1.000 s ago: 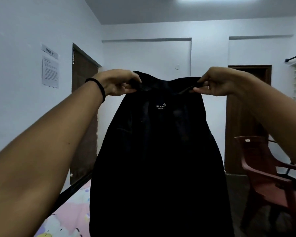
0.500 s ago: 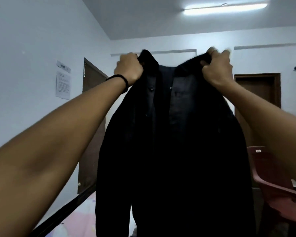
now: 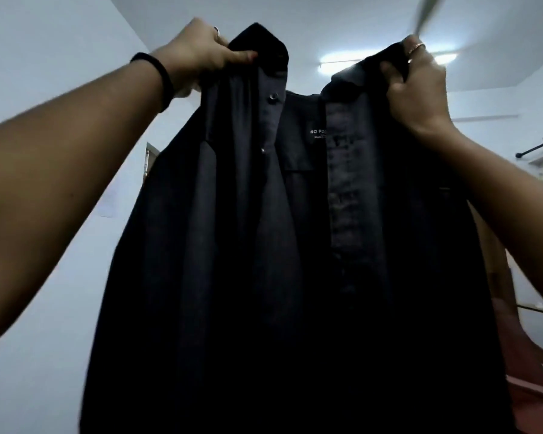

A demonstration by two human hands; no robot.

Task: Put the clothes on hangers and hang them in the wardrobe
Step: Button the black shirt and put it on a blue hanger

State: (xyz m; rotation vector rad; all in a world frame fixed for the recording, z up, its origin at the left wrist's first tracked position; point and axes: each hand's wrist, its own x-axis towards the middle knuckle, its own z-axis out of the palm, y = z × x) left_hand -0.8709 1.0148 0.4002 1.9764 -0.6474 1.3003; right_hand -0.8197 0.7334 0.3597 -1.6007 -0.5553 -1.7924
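The left hand (image 3: 198,54) and right hand (image 3: 417,83) each grip a shoulder of the unbuttoned black shirt (image 3: 295,245), held up high. No hanger or wardrobe shows, so hanging seems still ahead.

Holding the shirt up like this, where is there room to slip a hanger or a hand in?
The open front of the shirt leaves a gap at the neck, between the left hand and right hand. Both collar ends are crowded, bunched in the fingers. No hanger shows.
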